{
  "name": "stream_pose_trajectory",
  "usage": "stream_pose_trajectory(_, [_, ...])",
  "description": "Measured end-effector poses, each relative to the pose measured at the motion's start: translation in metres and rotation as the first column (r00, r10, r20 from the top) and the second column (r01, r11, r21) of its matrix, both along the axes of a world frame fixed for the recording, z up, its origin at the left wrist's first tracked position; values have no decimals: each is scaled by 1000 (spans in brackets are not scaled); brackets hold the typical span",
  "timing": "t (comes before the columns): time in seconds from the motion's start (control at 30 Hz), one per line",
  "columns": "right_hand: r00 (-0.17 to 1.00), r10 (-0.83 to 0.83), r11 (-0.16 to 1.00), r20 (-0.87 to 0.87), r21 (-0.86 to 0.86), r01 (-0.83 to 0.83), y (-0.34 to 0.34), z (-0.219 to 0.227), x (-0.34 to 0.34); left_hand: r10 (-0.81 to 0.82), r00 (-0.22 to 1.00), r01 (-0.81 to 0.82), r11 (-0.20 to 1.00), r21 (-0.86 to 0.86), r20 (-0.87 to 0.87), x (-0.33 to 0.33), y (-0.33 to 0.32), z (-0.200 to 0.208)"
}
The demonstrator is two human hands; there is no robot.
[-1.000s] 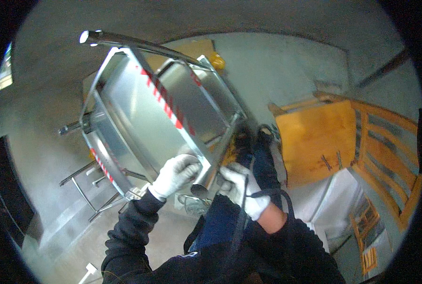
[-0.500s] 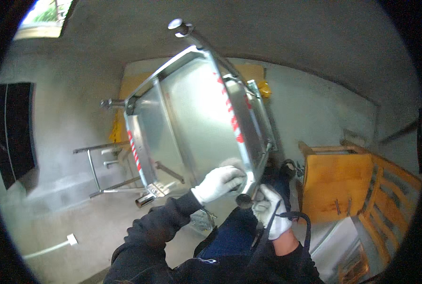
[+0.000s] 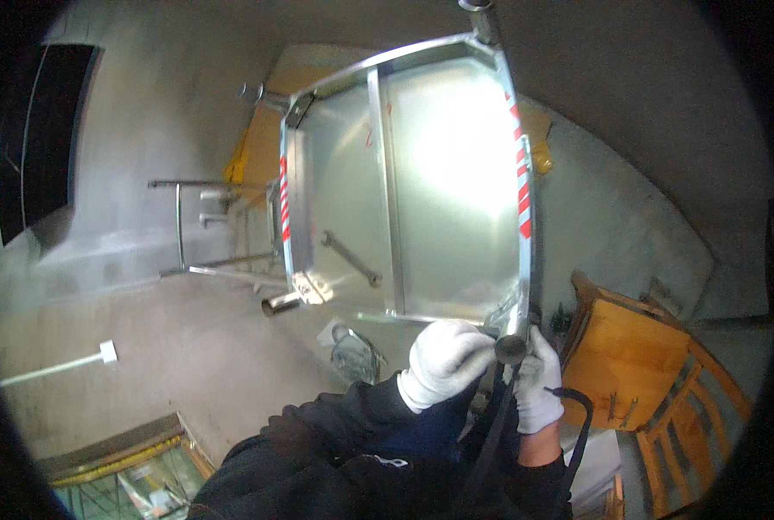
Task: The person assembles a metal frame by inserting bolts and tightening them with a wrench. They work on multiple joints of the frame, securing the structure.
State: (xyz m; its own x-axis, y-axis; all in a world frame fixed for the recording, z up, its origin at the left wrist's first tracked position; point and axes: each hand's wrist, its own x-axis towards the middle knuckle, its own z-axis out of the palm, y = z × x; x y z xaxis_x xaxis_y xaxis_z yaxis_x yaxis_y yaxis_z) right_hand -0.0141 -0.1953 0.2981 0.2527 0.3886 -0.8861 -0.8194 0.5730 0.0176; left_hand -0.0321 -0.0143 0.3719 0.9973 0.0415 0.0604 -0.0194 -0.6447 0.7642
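Observation:
A metal platform [image 3: 447,191] with red-and-white striped edges and round tubular legs fills the middle, its framed side toward me. An open-ended wrench [image 3: 352,259] lies against its sheet near the lower left. At the near right corner, a tubular leg [image 3: 511,348] points at me with a dark round end. My left hand [image 3: 447,360], in a white glove, is closed just left of that leg; what its fingers hold is hidden. On the leg's other side is my right hand [image 3: 538,386], also gloved, its fingers bent and partly behind the leg.
A wooden chair [image 3: 625,355] stands at the right. Black straps [image 3: 578,425] hang by my right wrist. To the left are a metal tube frame [image 3: 179,230] and a clear plastic bag [image 3: 352,354] on the floor. A glass-topped piece [image 3: 157,477] shows at lower left.
My left hand has come off the sheet by the corner and down beside the leg, its fingers now curled. The view has turned, so the platform appears more upright and further right.

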Motion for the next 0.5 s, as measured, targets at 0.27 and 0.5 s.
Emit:
stream_pose_trajectory(0.27, [946,163,982,280,-143,-127,6,12,4,-90,962,85,996,-31,-257,-23,-46,-1])
stream_pose_trajectory(0.5, [304,569,822,764,-540,-182,-3,7,0,119,985,-102,985,136,-122,-21,-57,-7])
